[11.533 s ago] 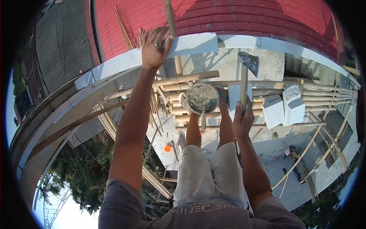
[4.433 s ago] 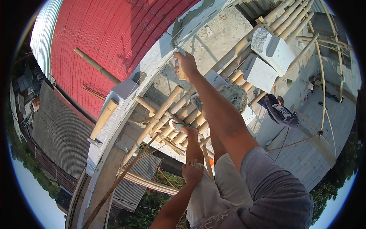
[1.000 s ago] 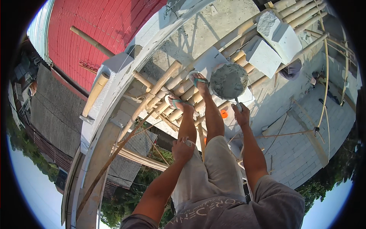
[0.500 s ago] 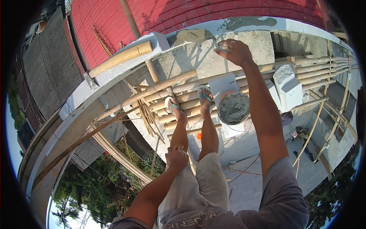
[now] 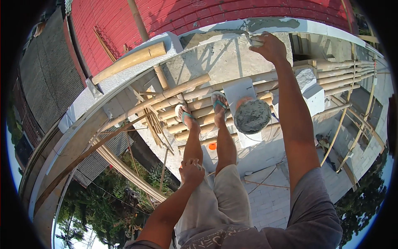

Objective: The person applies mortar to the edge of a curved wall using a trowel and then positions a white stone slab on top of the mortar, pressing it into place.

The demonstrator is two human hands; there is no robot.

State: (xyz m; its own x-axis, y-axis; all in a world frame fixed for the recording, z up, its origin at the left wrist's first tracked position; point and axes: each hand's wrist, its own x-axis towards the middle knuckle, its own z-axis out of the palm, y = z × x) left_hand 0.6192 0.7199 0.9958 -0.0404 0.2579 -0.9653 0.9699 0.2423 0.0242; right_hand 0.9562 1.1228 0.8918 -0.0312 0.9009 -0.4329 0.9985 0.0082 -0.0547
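My right hand (image 5: 269,49) reaches out to the wall's top edge, closed round the pale handle of a trowel (image 5: 255,41). Its blade is mostly hidden at the wall. Wet grey mortar (image 5: 213,36) lies along the wall top left of this hand, and another patch of mortar (image 5: 275,24) lies beyond it. My left hand (image 5: 192,172) is closed at my left knee, with something small and pale at the fingers that I cannot make out. A round bucket of grey mortar (image 5: 253,117) stands below my right hand, beside my sandalled feet.
Bamboo poles (image 5: 199,112) form the platform underfoot, with gaps and a drop below. White blocks (image 5: 311,97) stand at the right. A white block (image 5: 170,41) and a thick bamboo piece (image 5: 130,62) lie on the wall at left. Red roofing (image 5: 186,16) lies beyond.
My right hand has moved right along the wall with the trowel. The mortar heap to its left now looks flatter and more spread out. My left hand stays at the knee.
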